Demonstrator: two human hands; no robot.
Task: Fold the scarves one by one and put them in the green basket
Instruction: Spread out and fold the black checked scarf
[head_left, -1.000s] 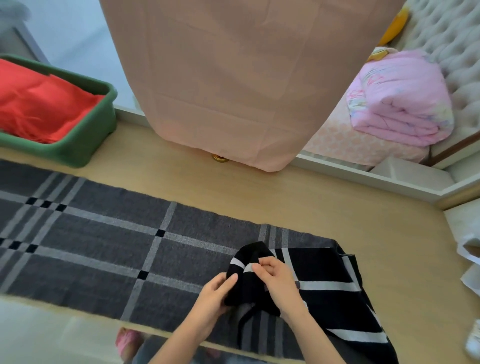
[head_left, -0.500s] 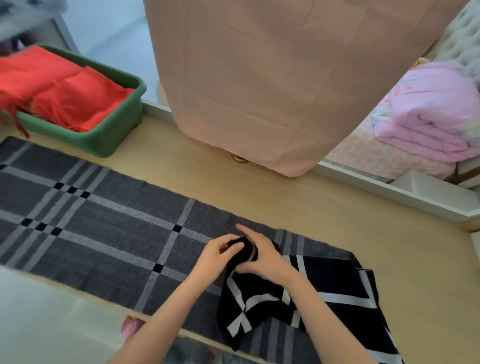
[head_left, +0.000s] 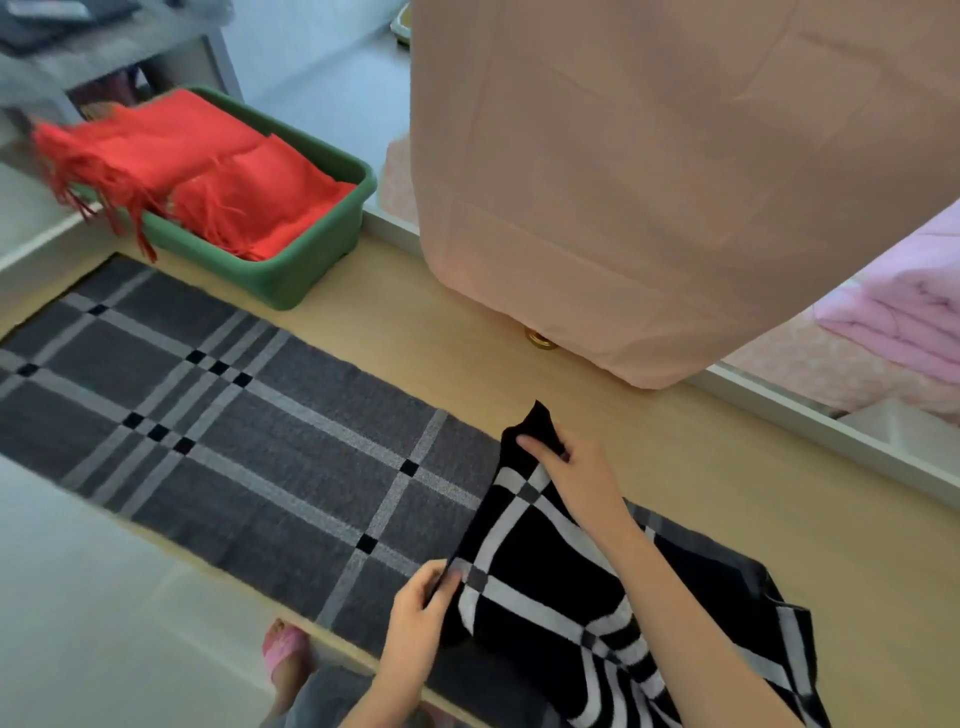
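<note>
A long grey plaid scarf (head_left: 223, 431) lies flat across the wooden table (head_left: 727, 478). Its right end is turned over and shows a black side with white stripes (head_left: 540, 577). My right hand (head_left: 576, 478) pinches the far corner of that black end. Nearer to me, my left hand (head_left: 421, 618) pinches the near corner. The edge is stretched between the two hands. The green basket (head_left: 311, 260) stands at the far left of the table, with folded red scarves (head_left: 208, 171) in it. Their fringes hang over its rim.
A pink cloth (head_left: 649, 171) hangs over the table's far side, with a small gold object (head_left: 540, 340) under its hem. Folded pink bedding (head_left: 904, 317) lies at the far right. A grey stand (head_left: 104, 57) is behind the basket. My foot in a pink slipper (head_left: 283, 649) shows below the table edge.
My hands were together on the bunched black end. They have moved apart, the right away from me and the left toward me, spreading the edge. The view has shifted left.
</note>
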